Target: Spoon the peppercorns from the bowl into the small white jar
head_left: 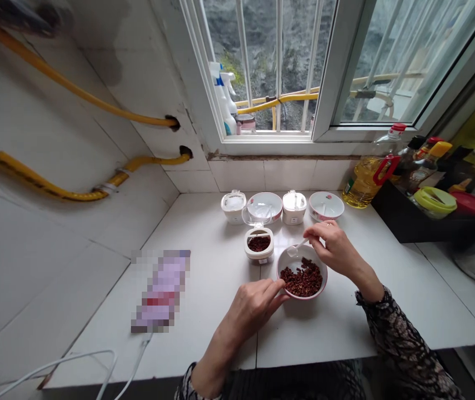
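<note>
On the white tiled worktop [210, 250]: round white pink-rimmed bowl [288, 263] of dark-red dried bits [304, 281].
Left hand [258, 303]: pinching its side, probably steadying it.
Right hand [331, 245]: pinching a white plastic spoon [294, 250] over its far side.
Cream-rimmed jar [259, 256]: open alongside, presumably for easy reach.

Left hand [258, 303] gripping rim of white bowl [306, 298] of reddish-brown peppercorns [304, 280]; right hand [334, 247] holds small white spoon [293, 251] over it. Open seasoning jar [259, 259] just beside, similar contents. Behind: two jars [234, 215], two more bowls [329, 210], oil bottle [359, 186].
</note>
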A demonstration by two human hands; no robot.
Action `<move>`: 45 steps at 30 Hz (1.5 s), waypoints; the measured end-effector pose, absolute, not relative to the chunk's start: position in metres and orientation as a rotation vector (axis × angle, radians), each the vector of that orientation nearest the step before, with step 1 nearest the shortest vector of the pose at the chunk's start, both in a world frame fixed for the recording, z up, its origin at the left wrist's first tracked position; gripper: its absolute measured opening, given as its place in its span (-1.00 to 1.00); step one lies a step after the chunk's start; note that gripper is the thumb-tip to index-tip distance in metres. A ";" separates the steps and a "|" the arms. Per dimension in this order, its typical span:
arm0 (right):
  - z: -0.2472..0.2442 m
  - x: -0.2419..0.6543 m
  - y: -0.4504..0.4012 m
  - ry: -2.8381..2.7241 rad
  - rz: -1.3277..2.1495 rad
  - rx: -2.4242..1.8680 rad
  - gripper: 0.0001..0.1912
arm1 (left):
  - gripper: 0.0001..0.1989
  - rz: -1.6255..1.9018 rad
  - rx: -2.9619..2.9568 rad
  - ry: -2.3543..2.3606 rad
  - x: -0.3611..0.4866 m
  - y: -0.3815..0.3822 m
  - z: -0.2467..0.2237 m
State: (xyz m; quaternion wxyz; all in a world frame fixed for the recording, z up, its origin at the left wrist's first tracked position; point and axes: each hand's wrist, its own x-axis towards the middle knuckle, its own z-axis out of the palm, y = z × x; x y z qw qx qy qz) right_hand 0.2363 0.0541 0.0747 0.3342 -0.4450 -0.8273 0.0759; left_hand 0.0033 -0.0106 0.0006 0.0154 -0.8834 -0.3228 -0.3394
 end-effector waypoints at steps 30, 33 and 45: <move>0.071 0.235 0.053 -1.823 1.012 -1.411 -0.80 | -0.71 -1.078 -2.731 -0.982 0.005 -0.010 0.002; 0.070 0.232 0.055 -1.690 1.056 -1.344 -0.82 | -0.71 -1.071 -2.721 -0.983 0.005 -0.010 0.002; 0.057 0.186 0.044 -1.991 0.005 -0.991 -0.76 | -0.68 -1.063 -2.711 -0.992 0.005 -0.011 0.001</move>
